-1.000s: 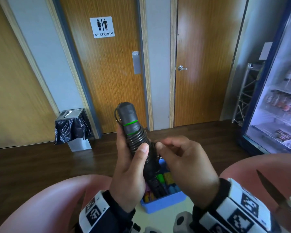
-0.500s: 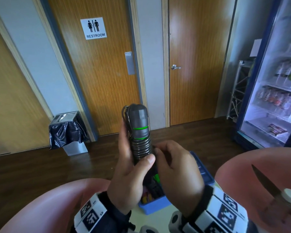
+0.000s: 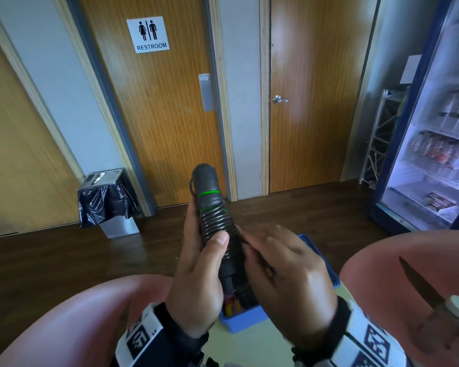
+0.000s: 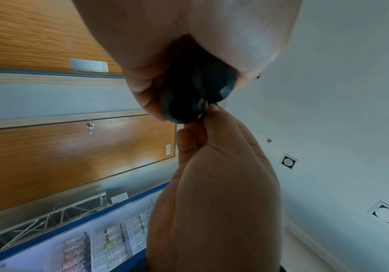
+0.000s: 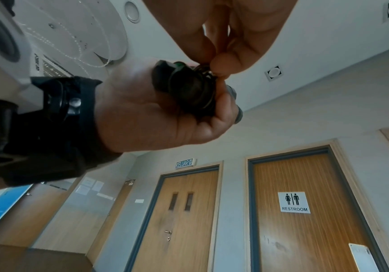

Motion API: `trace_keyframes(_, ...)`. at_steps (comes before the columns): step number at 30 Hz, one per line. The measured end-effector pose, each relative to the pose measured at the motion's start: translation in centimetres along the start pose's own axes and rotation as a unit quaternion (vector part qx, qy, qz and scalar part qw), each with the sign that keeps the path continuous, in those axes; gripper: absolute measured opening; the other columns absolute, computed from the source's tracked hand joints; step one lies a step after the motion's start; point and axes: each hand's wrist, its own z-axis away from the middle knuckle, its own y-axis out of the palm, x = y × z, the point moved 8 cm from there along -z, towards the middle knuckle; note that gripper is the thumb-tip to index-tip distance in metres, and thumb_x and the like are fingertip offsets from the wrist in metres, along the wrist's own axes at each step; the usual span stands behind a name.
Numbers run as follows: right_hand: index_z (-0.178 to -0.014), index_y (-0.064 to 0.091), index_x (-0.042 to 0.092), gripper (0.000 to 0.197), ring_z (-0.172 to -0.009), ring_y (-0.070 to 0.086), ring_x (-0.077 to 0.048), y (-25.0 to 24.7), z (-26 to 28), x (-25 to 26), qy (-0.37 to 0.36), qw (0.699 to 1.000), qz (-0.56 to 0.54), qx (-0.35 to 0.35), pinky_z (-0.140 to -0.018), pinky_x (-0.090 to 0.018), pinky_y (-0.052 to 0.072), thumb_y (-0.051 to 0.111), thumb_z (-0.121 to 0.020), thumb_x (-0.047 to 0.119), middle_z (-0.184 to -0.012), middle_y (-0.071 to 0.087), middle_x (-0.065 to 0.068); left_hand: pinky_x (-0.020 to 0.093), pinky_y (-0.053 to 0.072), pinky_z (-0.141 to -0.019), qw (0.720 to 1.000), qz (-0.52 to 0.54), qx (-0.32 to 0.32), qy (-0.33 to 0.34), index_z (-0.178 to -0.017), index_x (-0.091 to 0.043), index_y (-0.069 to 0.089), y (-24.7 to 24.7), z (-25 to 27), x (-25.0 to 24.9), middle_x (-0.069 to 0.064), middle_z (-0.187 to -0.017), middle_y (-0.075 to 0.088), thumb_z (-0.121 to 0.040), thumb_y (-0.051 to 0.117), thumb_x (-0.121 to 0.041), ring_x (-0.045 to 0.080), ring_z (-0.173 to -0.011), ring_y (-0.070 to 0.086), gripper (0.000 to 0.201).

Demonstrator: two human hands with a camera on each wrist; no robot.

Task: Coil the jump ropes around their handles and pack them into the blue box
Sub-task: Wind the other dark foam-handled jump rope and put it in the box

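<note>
Holding the black jump rope handles [image 3: 210,207] upright, my left hand [image 3: 196,276] sits at about 7 o'clock in the head view, wrist low, fingers curled round the back of the bundle and the thumb pressed flat across the front of the cord coils [image 3: 216,223]. The handles point to 12 o'clock, with two green rings below the rounded cap. In the left wrist view I see the two black handle ends [image 4: 196,88] side by side inside my curled fingers.

At 5 o'clock is my right hand [image 3: 289,274], back of the hand up, its fingertips [image 5: 221,64] pinched narrow on the cord just at the right side of the coils; the right wrist view shows thumb and forefinger closed on the thin cord there.

Under both hands, partly hidden, is the blue box [image 3: 245,317] on a pale table [image 3: 249,348], with other coloured handles inside. A pink chair back [image 3: 64,319] stands at 8 o'clock and another at 4 o'clock.

Compared with half a second ago, my left hand keeps the same grip and the bundle stays upright. My right hand has slid a little lower and more to the right of the coils, and the fingers look flatter.
</note>
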Motion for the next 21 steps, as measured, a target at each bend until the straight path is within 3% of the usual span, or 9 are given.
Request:
trace_keyframes(5, -0.102, 0.074, 0.001, 0.023, -0.094, 0.063, -0.018, 0.2, -0.4, 0.9, -0.048, 0.998, 0.042, 0.016, -0.093, -0.015, 0.044, 0.054, -0.092, 0.007, -0.100, 0.071, -0.008, 0.050, 0.039, -0.097, 0.998, 0.061, 0.024, -0.021, -0.147, -0.024, 0.040, 0.6, 0.1, -0.2, 0.024, -0.111, 0.059, -0.080, 0.062, -0.032, 0.035, -0.104, 0.056, 0.070)
trace_keyframes(9, -0.091, 0.074, 0.002, 0.015, -0.084, 0.063, -0.021, 0.3, -1.1, 1.6, -0.084, 0.994, 0.066, 0.035, -0.082, -0.023, 0.049, 0.063, -0.083, -0.003, -0.091, 0.071, -0.007, 0.047, 0.036, -0.091, 0.996, 0.068, 0.050, -0.022, -0.149, -0.021, 0.036, 0.7, 0.0, -0.4, 0.016, -0.103, 0.057, -0.083, 0.060, -0.030, 0.030, -0.098, 0.054, 0.070)
trace_keyframes(12, -0.083, 0.073, 0.006, 0.015, -0.077, 0.065, -0.022, 0.4, -1.6, 1.7, -0.081, 0.992, 0.069, 0.068, -0.073, -0.026, 0.050, 0.068, -0.075, -0.004, -0.084, 0.071, -0.004, 0.043, 0.043, -0.083, 0.997, 0.048, 0.049, -0.020, -0.149, -0.025, 0.037, 0.6, 0.1, -0.6, 0.014, -0.101, 0.059, -0.081, 0.060, -0.031, 0.027, -0.091, 0.057, 0.071)
trace_keyframes(15, -0.079, 0.071, 0.011, 0.010, -0.074, 0.063, -0.015, 0.6, -2.0, 0.9, -0.035, 0.994, 0.020, 0.106, -0.068, -0.024, 0.048, 0.067, -0.079, 0.002, -0.079, 0.069, 0.002, 0.047, 0.046, -0.087, 0.999, 0.018, 0.040, -0.026, -0.148, -0.032, 0.038, 0.5, 0.1, -0.8, 0.019, -0.117, 0.059, -0.078, 0.062, -0.036, 0.033, -0.103, 0.058, 0.074)
trace_keyframes(16, -0.078, 0.070, 0.014, 0.009, -0.074, 0.062, -0.011, 0.7, -2.2, 0.5, -0.009, 0.993, -0.008, 0.116, -0.067, -0.022, 0.047, 0.068, -0.081, 0.006, -0.077, 0.068, 0.006, 0.054, 0.046, -0.094, 0.999, 0.010, 0.036, -0.028, -0.147, -0.034, 0.039, 0.2, 0.1, -0.6, 0.021, -0.127, 0.056, -0.077, 0.063, -0.038, 0.040, -0.112, 0.055, 0.074)
trace_keyframes(18, -0.074, 0.069, 0.020, 0.010, -0.072, 0.062, -0.004, 0.7, -2.5, -0.5, 0.057, 0.989, -0.062, 0.122, -0.066, -0.017, 0.047, 0.072, -0.080, 0.012, -0.073, 0.067, 0.010, 0.070, 0.032, -0.107, 0.999, -0.014, 0.036, -0.025, -0.146, -0.038, 0.039, -0.2, 0.0, -0.6, 0.024, -0.142, 0.046, -0.077, 0.064, -0.042, 0.049, -0.131, 0.041, 0.074)
trace_keyframes(20, -0.074, 0.070, 0.022, 0.012, -0.069, 0.064, -0.007, 1.0, -2.8, -1.5, 0.140, 0.975, -0.109, 0.136, -0.063, -0.017, 0.048, 0.077, -0.080, 0.015, -0.072, 0.068, 0.011, 0.073, 0.025, -0.109, 0.998, -0.047, 0.043, -0.009, -0.145, -0.043, 0.039, -0.4, 0.0, -0.8, 0.018, -0.146, 0.045, -0.078, 0.064, -0.047, 0.044, -0.137, 0.038, 0.072)
trace_keyframes(21, -0.076, 0.070, 0.025, 0.015, -0.067, 0.065, -0.008, 1.2, -2.8, -1.8, 0.174, 0.965, -0.123, 0.151, -0.062, -0.019, 0.050, 0.080, -0.080, 0.015, -0.072, 0.069, 0.010, 0.067, 0.029, -0.111, 0.997, -0.058, 0.044, -0.004, -0.141, -0.050, 0.041, -0.4, 0.0, -1.0, 0.006, -0.145, 0.050, -0.077, 0.064, -0.049, 0.033, -0.137, 0.043, 0.068)
